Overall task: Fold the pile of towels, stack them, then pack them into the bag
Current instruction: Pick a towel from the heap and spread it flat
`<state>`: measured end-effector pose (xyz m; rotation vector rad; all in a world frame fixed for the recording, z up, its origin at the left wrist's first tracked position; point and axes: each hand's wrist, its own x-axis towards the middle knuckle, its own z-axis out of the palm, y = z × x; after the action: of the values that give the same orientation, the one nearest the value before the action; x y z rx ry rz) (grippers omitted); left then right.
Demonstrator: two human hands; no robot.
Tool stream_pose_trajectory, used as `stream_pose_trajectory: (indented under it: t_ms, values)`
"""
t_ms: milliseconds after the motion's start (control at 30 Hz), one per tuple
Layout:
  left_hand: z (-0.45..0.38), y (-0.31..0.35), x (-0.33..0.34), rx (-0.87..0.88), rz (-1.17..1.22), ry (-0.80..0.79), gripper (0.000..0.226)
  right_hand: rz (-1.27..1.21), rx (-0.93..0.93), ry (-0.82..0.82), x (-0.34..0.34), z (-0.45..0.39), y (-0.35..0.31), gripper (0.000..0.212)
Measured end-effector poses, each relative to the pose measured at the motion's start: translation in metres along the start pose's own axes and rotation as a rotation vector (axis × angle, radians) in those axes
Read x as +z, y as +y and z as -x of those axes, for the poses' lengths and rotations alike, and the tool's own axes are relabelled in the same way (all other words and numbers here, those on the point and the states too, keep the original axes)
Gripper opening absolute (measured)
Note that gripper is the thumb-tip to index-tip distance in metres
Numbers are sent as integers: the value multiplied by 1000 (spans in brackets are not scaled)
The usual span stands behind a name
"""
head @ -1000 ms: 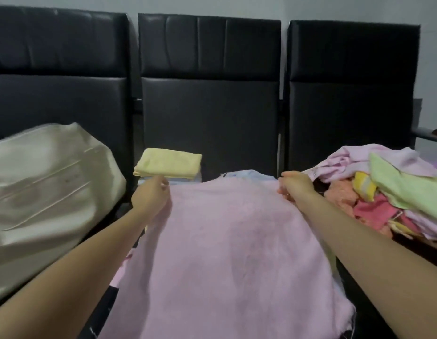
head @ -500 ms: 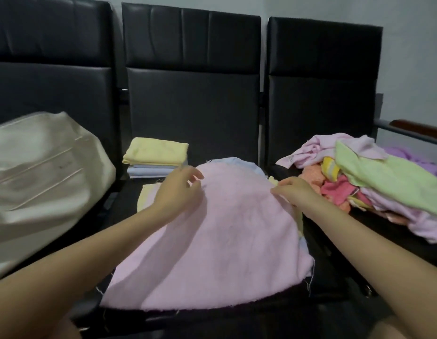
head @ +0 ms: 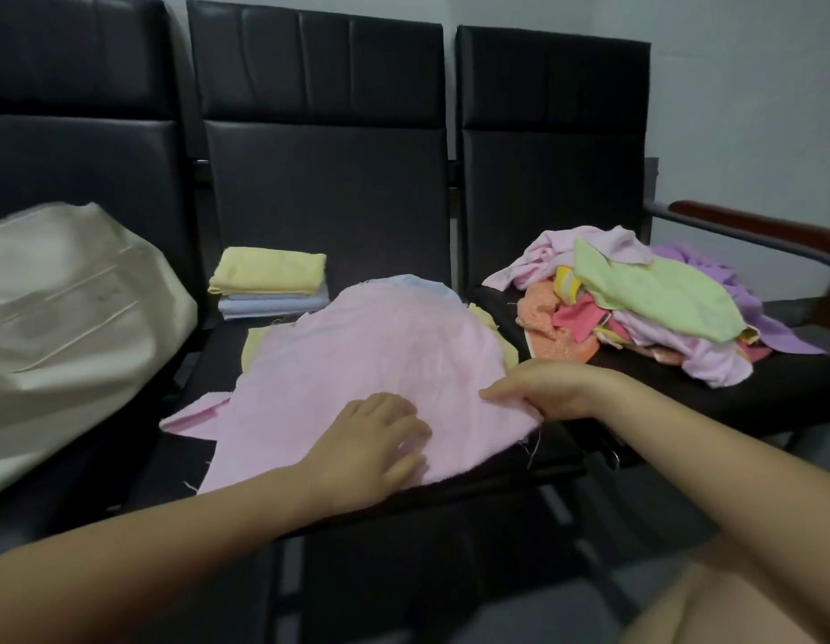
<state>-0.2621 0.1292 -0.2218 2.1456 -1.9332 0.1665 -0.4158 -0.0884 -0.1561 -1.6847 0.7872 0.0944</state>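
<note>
Both hands have moved from the far edge to the near edge of the pink towel (head: 357, 360) on the middle seat (head: 557, 450): left hand (head: 373, 441) pressing flat, released, right hand (head: 548, 390) pinching the near corner, so folding looks imminent.

Bag (head: 69, 327) left, stack (head: 269, 283) behind, pile (head: 645, 299) right.

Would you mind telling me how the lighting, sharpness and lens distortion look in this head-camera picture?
Head view: dim, flat, bluish light with soft shadows; the glossy cream fabric bag shows a faint sheen, no harsh glare. The wide lens bows the black padded chair backs near the edges. The left hand fingertips look slightly smeared on the spread pale pink towel; the right hand and the jumbled pile of coloured towels look soft too.
</note>
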Motion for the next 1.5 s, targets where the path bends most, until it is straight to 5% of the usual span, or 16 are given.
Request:
stream_pose_trajectory:
  t_ms: [100, 200, 367, 667, 767, 867, 1000, 1167, 1300, 1433, 1500]
  values:
    - [13, -5, 15, 69, -194, 30, 57, 151, 0, 124, 1, 8, 9, 7]
    - [20, -13, 21, 142, -295, 23, 65, 299, -68, 254, -2, 10, 22, 24]
    - [23, -13, 21, 166, -310, 45, 63, 494, -279, 460, -1, 14, 44, 23]
    - [18, -11, 22, 168, -267, 29, 48, 506, -231, 429, 3, 15, 55, 40]
    - [15, -7, 17, 114, -93, 41, 59, 740, -464, 534, 14, 23, 55, 49]
    - [8, 2, 5, 55, 109, 117, 69, 946, -763, 412, 37, 31, 51, 64]
    - [2, 11, -13, 17, 137, 134, 58, 1222, -852, 406, 58, 12, 51, 35]
    - [-8, -8, -39, 8, -139, 208, 44, 1036, -687, 452, 28, 8, 7, 15]
    - [-9, -32, -63, -177, -263, 107, 32, 701, -655, 436, -1, 4, -12, 28]
    - [8, -67, -81, -370, 31, 154, 56, 199, -575, 385, -16, 7, -16, 21]
    - [20, -81, -87, -471, 302, 163, 50, 66, -546, 307, -21, 6, -12, 21]
